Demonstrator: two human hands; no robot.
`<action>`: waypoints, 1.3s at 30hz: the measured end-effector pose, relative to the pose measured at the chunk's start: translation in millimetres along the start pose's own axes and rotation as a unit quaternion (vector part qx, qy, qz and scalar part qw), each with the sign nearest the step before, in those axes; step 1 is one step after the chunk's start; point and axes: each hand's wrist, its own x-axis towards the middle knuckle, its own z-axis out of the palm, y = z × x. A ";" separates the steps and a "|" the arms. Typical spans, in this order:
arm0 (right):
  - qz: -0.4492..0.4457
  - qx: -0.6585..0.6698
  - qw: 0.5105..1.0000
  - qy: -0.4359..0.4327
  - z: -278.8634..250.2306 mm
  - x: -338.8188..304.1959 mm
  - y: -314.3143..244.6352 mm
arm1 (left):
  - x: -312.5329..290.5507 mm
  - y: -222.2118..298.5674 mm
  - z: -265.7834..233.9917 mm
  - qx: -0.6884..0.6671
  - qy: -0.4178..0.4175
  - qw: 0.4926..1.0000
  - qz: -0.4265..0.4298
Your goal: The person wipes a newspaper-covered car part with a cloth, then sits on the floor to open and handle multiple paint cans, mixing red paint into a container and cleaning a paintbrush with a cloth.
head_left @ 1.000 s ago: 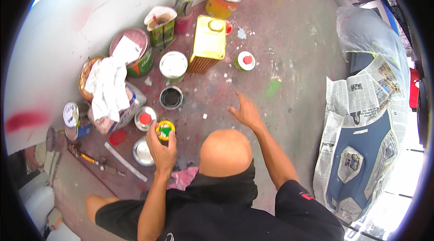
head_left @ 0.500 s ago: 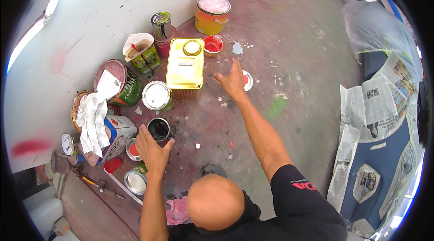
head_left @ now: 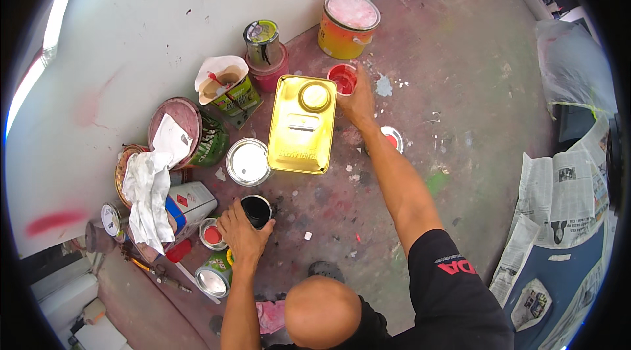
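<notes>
Black-filled can (head_left: 256, 212), left of centre, mouth up; short long axis upright, roughly toward the lens, so height foreshortens. Left hand (head_left: 243, 235) half-curled about its near left side, thumb by the near right edge; appears to have hold of it. Red-lined cup (head_left: 342, 79) farther off, just above centre, mouth also up, axis upright. Right hand (head_left: 358, 99) bent round its right and near side, appears to grip it.

Hidden: both bases, so cannot tell whether either vessel is lifted. Left hand covers much of the can's wall; gold tin (head_left: 301, 126), just beside the cup, masks the cup's lower left. Right forearm (head_left: 397, 192) overlaps a red-capped can (head_left: 396, 136). Black rim of the lens trims the corners.

Surface: floor (head_left: 401, 238), dull reddish-grey, speckled with dried paint; green smear (head_left: 436, 183) to the right, pale blue patch (head_left: 384, 85) near the cup. Room: whitish wall (head_left: 138, 21) with a red sprayed streak (head_left: 56, 222), strip light (head_left: 56, 18) at far left. At right, blue panel (head_left: 565, 278) masked with newspaper (head_left: 559, 186), its lower end cut off; clear plastic sheeting (head_left: 575, 64) beyond.
</notes>
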 end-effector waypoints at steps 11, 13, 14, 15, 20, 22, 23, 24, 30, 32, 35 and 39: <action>-0.135 -0.038 0.986 0.094 -75.2 -91.7 -14.7 | -54.4 21.8 11.5 -0.120 0.047 0.989 0.075; -0.148 -0.025 0.983 0.106 -92.6 -114.4 -22.4 | -67.0 25.3 10.1 -0.137 0.052 0.985 0.094; -0.160 -0.027 0.980 0.113 -101.6 -126.3 -26.5 | -72.6 26.8 9.2 -0.145 0.055 0.982 0.104; -0.172 -0.030 0.977 0.120 -110.2 -138.7 -30.7 | -77.6 28.1 8.5 -0.155 0.059 0.980 0.112; -0.174 -0.015 0.975 0.136 -135.5 -201.9 -54.0 | -92.0 28.1 10.4 -0.215 0.092 0.962 0.144; -0.138 -0.001 0.984 0.116 -142.5 -231.7 -65.9 | -95.2 25.1 10.6 -0.224 0.090 0.959 0.152; -0.119 0.005 0.987 0.105 -143.8 -243.0 -72.0 | -96.9 23.5 10.2 -0.217 0.095 0.957 0.166; -0.120 0.015 0.989 0.088 -144.2 -255.2 -78.2 | -98.0 22.0 9.7 -0.214 0.101 0.955 0.177; -0.072 0.039 0.997 -0.017 -147.6 -312.3 -100.2 | -105.1 18.2 3.8 -0.232 0.143 0.939 0.210; -0.078 0.058 0.995 -0.030 -140.1 -322.2 -101.8 | -107.8 15.8 0.4 -0.259 0.159 0.927 0.220; -0.094 0.082 0.991 -0.040 -125.1 -333.4 -103.5 | -112.1 6.5 -7.1 -0.257 0.161 0.928 0.217; -0.056 0.105 0.990 -0.080 -105.9 -343.7 -106.6 | -112.6 -8.9 -19.2 -0.258 0.155 0.930 0.212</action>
